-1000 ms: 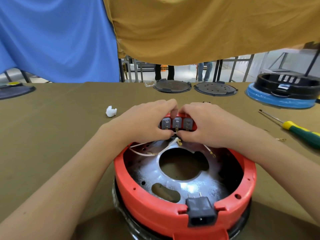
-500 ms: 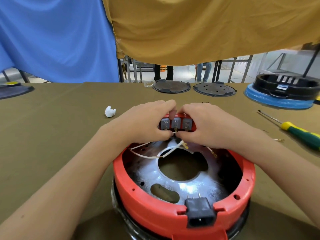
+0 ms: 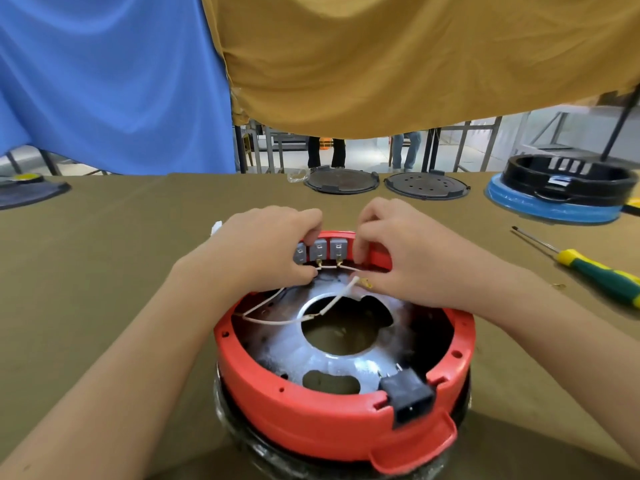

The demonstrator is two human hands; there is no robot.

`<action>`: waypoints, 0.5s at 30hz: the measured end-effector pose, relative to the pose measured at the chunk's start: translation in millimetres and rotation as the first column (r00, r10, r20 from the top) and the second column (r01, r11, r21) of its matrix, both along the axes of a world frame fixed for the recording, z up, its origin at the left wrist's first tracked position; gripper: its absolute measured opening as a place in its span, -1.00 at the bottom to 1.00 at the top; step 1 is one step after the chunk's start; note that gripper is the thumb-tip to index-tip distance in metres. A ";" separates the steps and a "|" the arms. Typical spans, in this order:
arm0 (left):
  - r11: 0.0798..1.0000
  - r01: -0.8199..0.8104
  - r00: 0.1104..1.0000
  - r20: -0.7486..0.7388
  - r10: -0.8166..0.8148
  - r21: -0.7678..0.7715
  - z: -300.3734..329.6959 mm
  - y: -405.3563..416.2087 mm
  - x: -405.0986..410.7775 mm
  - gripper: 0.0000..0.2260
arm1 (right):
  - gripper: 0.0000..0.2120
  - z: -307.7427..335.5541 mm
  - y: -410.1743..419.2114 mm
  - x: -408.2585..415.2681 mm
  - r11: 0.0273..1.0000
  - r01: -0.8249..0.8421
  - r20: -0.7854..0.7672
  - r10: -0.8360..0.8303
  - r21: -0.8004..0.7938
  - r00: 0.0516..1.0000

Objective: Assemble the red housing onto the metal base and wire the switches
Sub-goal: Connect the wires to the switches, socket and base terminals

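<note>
Far left edge of the table [image 3: 104,258]: dark flat part with a yellow spot [image 3: 24,188], partly cut off by the frame. Blue cloth [image 3: 104,81] hangs behind it, ochre cloth [image 3: 415,57] to its right.

Left hand [image 3: 266,251] at the far rim of the red housing [image 3: 311,420], fingers curled over the rim beside the grey switches [image 3: 318,250], thumb and fingertip pinching the white wire [image 3: 277,320] just below the switch terminals. Small white scrap [image 3: 216,228] pokes out behind that hand.

Housing sits centre, close to the camera, ringed round the shiny metal base [image 3: 346,365], which shows a round centre hole. Three switches in a row on the housing's far inner wall. Black power socket [image 3: 407,398] in the near rim.

Right hand [image 3: 405,258] next to the switches, fingers curled over the rim, touching the rightmost switch; gold terminal [image 3: 365,282] at its thumb. Exact grip hard to tell.

Back of table: two dark round plates [image 3: 384,184]. Far right: black ring on a blue base [image 3: 564,192], then a yellow-green screwdriver [image 3: 595,271] lying flat.
</note>
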State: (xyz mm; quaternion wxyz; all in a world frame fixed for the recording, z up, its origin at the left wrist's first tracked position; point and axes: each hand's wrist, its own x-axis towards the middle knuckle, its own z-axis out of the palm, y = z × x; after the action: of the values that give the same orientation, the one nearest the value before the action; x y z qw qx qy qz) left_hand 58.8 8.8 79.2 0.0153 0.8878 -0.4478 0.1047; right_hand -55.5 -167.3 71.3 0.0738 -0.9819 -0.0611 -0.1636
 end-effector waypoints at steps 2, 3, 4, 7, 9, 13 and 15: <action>1.000 0.024 1.000 -0.011 -0.024 -0.002 -1.6 -0.7 -0.8 -0.72 | -0.80 -4.8 0.2 2.5 1.000 0.004 -0.009 -0.004 -0.029 1.000; 0.999 0.044 0.998 -0.040 -0.045 -0.020 -2.1 -1.1 -1.2 -0.71 | -0.79 -5.9 -1.2 3.5 1.000 0.014 -0.011 -0.014 -0.020 1.000; 0.996 0.071 0.994 -0.085 -0.075 -0.048 -2.8 -2.0 -1.7 -0.71 | -0.77 -6.6 -2.5 4.8 1.000 0.022 -0.025 -0.022 -0.006 0.999; 0.986 0.136 0.963 -0.222 -0.154 -0.098 -5.6 -5.0 -3.3 -0.78 | -0.74 -9.4 -4.5 7.4 0.999 0.022 -0.094 -0.020 0.027 0.995; 0.988 0.141 0.957 -0.246 -0.152 -0.061 -8.0 -6.9 -1.8 -0.87 | -0.77 -11.2 -4.9 8.8 0.999 0.013 -0.098 -0.009 0.041 0.995; 0.988 0.133 0.956 -0.251 -0.149 -0.082 -11.7 -9.1 4.1 -0.94 | -0.83 -13.1 -6.6 9.9 0.997 0.000 -0.120 0.009 0.071 0.993; 0.985 0.134 0.949 -0.271 -0.159 -0.110 -12.7 -9.5 5.6 -0.96 | -0.83 -12.7 -7.1 10.1 0.997 0.000 -0.134 0.009 0.073 0.991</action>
State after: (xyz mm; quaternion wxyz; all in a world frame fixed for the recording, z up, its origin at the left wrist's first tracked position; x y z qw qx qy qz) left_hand 64.3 -0.7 66.4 0.1257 0.8564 -0.5008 -0.0026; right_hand -45.3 -174.3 58.6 0.1139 -0.9871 -0.0522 -0.0992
